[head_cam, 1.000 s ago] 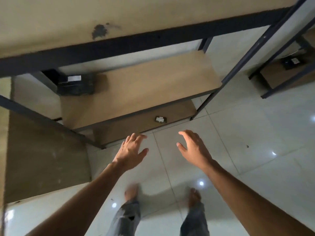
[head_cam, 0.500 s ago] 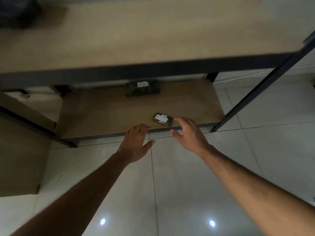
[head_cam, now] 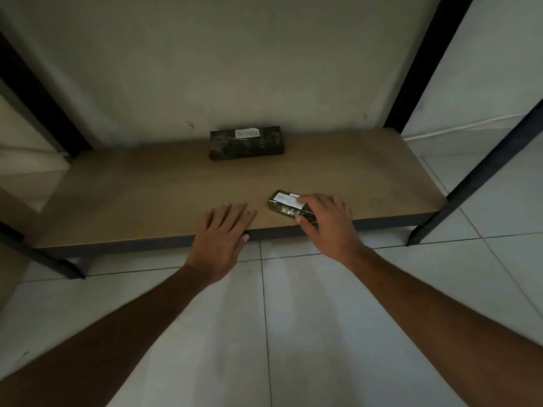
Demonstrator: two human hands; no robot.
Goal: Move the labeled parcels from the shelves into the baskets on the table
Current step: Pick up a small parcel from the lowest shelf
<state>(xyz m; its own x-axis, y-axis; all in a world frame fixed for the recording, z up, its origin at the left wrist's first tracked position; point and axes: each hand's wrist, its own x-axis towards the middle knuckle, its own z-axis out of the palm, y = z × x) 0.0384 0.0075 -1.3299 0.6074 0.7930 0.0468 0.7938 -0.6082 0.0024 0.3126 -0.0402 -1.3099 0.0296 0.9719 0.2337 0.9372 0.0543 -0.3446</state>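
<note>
Grasping stage | right hand curls round small parcel, thumb at its near end, on bottom shelf | left hand flat, fingers straight, just beside | larger parcel beyond both hands | next: lift, carry to baskets.

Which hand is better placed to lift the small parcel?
Right. The right hand already pinches the small labeled parcel, while the left hand lies flat on the bottom shelf beside it.
</note>
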